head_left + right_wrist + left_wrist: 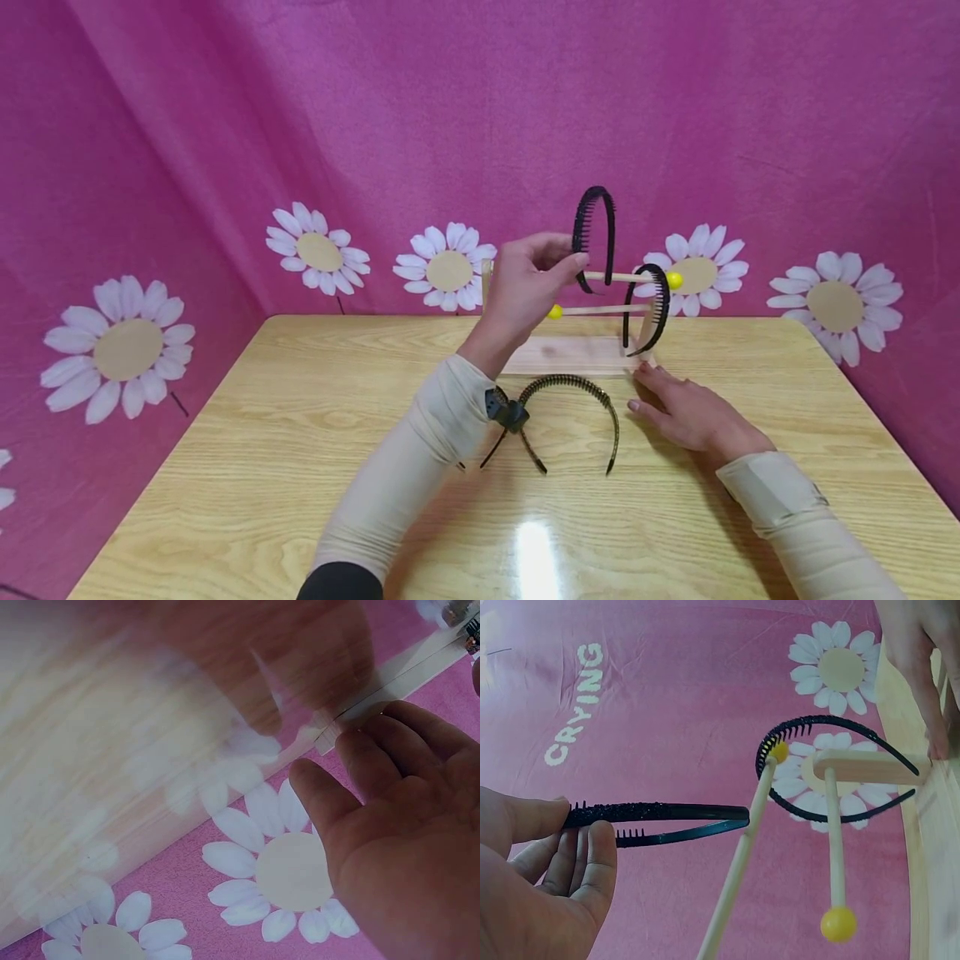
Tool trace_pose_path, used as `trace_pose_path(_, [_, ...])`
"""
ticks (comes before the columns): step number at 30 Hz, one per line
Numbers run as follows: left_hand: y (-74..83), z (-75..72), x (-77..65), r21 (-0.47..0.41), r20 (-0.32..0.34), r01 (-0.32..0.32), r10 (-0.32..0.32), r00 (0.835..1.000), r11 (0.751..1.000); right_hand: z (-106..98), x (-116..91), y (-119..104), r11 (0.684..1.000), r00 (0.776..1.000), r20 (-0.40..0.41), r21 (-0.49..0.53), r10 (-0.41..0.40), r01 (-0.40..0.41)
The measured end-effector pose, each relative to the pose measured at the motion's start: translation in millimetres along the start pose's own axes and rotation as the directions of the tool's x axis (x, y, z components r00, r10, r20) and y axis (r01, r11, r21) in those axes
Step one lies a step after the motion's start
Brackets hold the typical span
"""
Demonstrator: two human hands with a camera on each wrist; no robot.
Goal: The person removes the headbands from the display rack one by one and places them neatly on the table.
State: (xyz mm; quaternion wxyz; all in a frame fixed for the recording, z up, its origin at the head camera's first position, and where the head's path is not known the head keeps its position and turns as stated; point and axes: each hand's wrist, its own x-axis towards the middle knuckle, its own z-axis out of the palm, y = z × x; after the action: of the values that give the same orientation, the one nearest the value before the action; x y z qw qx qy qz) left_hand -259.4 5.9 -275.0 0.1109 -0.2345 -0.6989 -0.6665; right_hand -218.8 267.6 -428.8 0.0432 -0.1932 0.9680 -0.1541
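Observation:
My left hand [521, 283] pinches a black toothed headband [580, 225] by one side between thumb and fingers. In the left wrist view, the tips of this headband [660, 812] overlap the upper rod [735, 870] of a wooden stand [555, 354]. A second black headband [662, 308] hangs near that rod's yellow ball end [675, 281], its teeth inward and its tips downward. My right hand [693, 412] rests low at the right end of the stand's base, fingers extended and fingertips right at the wood.
On the wood-grain table [225, 500] lies a dark, gold-toned coiled headband [567, 381]. Further headband ends [492, 448] show beside it, partly hidden by my left wrist. The lower rod [600, 310] bears another yellow ball [555, 312]. A pink curtain [420, 108] with daisies stands behind.

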Motion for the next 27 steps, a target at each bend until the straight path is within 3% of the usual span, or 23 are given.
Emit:
trace_pose_path(8, [-4.5, -12.0, -6.0, -0.079, -0.001, 0.043, -0.043, 0.999, 0.996, -1, -1, -1, 1.000, 1.000, -0.009, 0.007, 0.002, -0.002])
trace_pose_path(15, [-5.3, -19.7, -11.8, -0.091, 0.006, 0.071, -0.071, 0.997, 0.993, 0, -2, 0, 0.999, 0.999, -0.038, -0.009, -0.037, 0.036])
trace_pose_path(27, [-11.3, -40.4, -22.3, -0.113, 0.015, 0.146, -0.145, 0.989, 0.983, 0, -3, -2, 1.000, 0.999, -0.025, -0.005, -0.022, 0.022])
